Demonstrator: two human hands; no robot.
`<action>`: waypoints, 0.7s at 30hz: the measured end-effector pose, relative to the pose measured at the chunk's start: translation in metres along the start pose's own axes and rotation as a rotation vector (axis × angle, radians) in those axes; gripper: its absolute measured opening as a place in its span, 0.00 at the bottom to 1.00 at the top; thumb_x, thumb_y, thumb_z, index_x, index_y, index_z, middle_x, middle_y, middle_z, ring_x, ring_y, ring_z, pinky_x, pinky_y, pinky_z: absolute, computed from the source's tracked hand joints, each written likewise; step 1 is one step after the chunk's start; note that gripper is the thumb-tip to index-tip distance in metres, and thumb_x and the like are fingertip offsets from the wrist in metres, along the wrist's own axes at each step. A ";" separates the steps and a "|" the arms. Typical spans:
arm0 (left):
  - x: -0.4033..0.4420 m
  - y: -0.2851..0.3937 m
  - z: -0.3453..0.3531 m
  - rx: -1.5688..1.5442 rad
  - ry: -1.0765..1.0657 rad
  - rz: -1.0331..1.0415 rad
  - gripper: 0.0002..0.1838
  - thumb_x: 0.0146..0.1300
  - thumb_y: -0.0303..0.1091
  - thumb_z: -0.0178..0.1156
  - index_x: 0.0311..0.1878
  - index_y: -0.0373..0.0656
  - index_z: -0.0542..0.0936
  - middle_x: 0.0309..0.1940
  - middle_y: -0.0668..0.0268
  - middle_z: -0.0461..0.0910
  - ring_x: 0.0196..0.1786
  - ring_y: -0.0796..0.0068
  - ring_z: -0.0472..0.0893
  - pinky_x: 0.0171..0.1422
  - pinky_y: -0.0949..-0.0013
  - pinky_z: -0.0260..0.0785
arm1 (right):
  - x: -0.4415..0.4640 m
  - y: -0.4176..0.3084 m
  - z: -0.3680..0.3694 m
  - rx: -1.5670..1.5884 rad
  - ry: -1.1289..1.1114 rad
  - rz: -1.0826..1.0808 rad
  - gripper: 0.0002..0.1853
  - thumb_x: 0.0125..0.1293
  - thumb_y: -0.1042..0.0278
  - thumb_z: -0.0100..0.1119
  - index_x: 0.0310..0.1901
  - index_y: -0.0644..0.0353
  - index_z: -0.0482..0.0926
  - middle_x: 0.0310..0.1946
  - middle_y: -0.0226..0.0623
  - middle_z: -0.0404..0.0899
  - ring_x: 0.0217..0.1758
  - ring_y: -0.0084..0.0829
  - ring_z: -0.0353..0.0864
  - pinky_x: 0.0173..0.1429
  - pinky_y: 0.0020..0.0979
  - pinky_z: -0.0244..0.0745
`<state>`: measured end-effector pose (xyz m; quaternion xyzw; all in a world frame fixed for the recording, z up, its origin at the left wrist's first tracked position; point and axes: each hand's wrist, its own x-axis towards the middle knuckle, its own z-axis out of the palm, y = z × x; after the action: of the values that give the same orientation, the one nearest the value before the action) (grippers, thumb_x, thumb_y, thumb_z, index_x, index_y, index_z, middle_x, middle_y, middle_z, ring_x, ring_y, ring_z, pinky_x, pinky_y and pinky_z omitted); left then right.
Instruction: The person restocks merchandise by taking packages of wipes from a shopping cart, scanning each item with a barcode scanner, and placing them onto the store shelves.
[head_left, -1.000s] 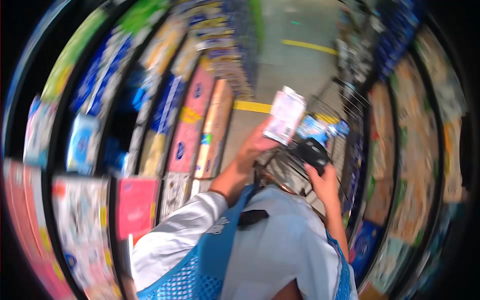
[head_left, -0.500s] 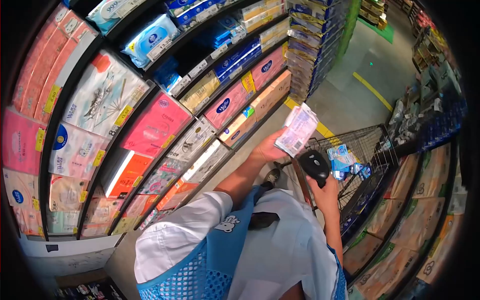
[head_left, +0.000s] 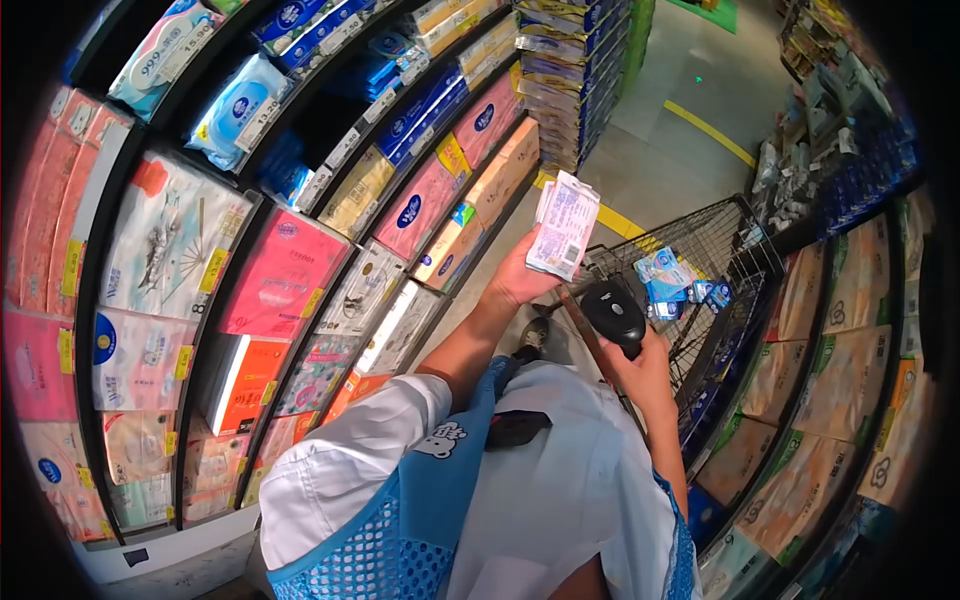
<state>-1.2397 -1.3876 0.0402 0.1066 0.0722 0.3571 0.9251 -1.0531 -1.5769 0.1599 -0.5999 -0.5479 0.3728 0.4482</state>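
Observation:
Held up in my left hand is a small pink and white packet, its printed side with a barcode turned toward me. The fingers behind the packet are hidden. My right hand is wrapped round the handle of a black handheld scanner, whose head points toward the packet from just below and to its right. Blue and white packets lie in a wire shopping cart beyond my right hand.
Shelves of tissue packs with price tags curve along the left. More shelves with orange-brown packs stand on the right. Stacked blue and white packs rise at the aisle's left side. Yellow lines mark the floor.
The view has turned, bringing more of the left shelves into sight, and is sharper than at first. My left hand still holds the packet, my right the scanner.

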 end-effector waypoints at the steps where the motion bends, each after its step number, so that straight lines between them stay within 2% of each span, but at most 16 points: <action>1: 0.002 0.000 -0.001 -0.006 -0.008 -0.008 0.29 0.78 0.53 0.50 0.72 0.46 0.74 0.64 0.57 0.80 0.59 0.53 0.81 0.60 0.49 0.74 | -0.001 0.001 -0.001 -0.010 -0.009 0.004 0.19 0.63 0.74 0.70 0.56 0.66 0.82 0.42 0.47 0.90 0.46 0.30 0.90 0.52 0.33 0.81; 6: 0.006 0.007 -0.001 -0.068 -0.062 -0.004 0.30 0.76 0.54 0.49 0.72 0.46 0.74 0.64 0.56 0.80 0.56 0.53 0.81 0.58 0.50 0.74 | 0.003 -0.002 0.002 -0.044 -0.013 -0.033 0.19 0.63 0.74 0.71 0.55 0.66 0.82 0.40 0.46 0.90 0.42 0.32 0.90 0.49 0.33 0.81; 9: 0.000 0.011 0.007 -0.141 0.001 -0.004 0.30 0.76 0.54 0.48 0.73 0.46 0.73 0.66 0.56 0.78 0.53 0.54 0.79 0.56 0.52 0.74 | 0.006 -0.008 0.001 -0.059 -0.030 -0.036 0.19 0.62 0.74 0.71 0.56 0.65 0.82 0.40 0.45 0.90 0.41 0.32 0.90 0.48 0.33 0.81; 12: -0.002 0.017 0.013 -0.121 -0.023 0.009 0.31 0.75 0.53 0.48 0.74 0.46 0.72 0.67 0.56 0.76 0.51 0.57 0.78 0.55 0.55 0.73 | 0.008 -0.008 0.002 -0.063 -0.048 -0.053 0.20 0.62 0.73 0.71 0.56 0.64 0.82 0.39 0.44 0.90 0.39 0.31 0.90 0.46 0.32 0.80; 16: -0.006 0.021 0.017 -0.143 -0.026 0.027 0.32 0.73 0.56 0.50 0.72 0.45 0.74 0.63 0.58 0.80 0.50 0.57 0.80 0.52 0.55 0.74 | 0.011 -0.009 0.005 -0.067 -0.061 -0.087 0.19 0.62 0.72 0.71 0.55 0.64 0.82 0.38 0.44 0.89 0.37 0.31 0.89 0.44 0.31 0.80; 19: -0.012 0.022 0.020 -0.124 -0.045 0.057 0.33 0.72 0.56 0.52 0.72 0.45 0.74 0.63 0.58 0.80 0.49 0.58 0.78 0.51 0.56 0.74 | 0.012 -0.004 0.004 -0.072 -0.108 -0.049 0.19 0.63 0.71 0.70 0.55 0.64 0.82 0.37 0.45 0.89 0.37 0.33 0.89 0.43 0.33 0.80; 21: -0.013 0.022 0.020 -0.104 -0.047 0.063 0.33 0.72 0.56 0.52 0.72 0.45 0.74 0.62 0.58 0.80 0.48 0.58 0.78 0.51 0.56 0.74 | 0.013 -0.004 0.005 -0.072 -0.087 -0.099 0.19 0.63 0.70 0.71 0.55 0.64 0.82 0.36 0.47 0.88 0.36 0.38 0.89 0.42 0.34 0.80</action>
<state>-1.2594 -1.3835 0.0656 0.0689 0.0283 0.3866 0.9193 -1.0579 -1.5637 0.1624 -0.5713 -0.6088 0.3558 0.4200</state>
